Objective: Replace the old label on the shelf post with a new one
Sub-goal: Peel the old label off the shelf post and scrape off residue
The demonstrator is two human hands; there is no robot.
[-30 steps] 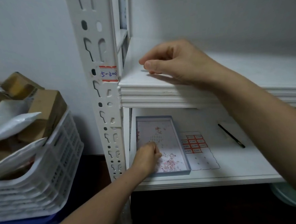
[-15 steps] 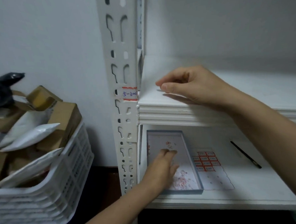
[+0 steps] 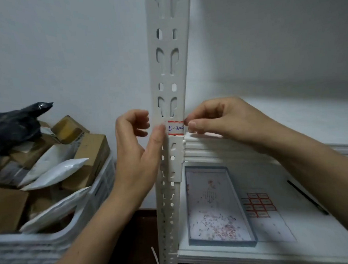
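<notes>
On the shelf post [image 3: 171, 71], our right hand [image 3: 225, 119] pinches the label [image 3: 176, 128] by its edge. Our left hand [image 3: 136, 152] presses it with the thumb, its other fingers [image 3: 142, 117] loose.

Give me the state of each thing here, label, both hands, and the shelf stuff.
label, stuck on the shelf post, handwritten
left hand, thumb touching the label's left edge
right hand, fingers pinching the label's right edge
tray, flat on the lower shelf, scraps inside
label sheet, flat beside the tray, partly used
pen, lying on the lower shelf
crate, full of parcels
</notes>
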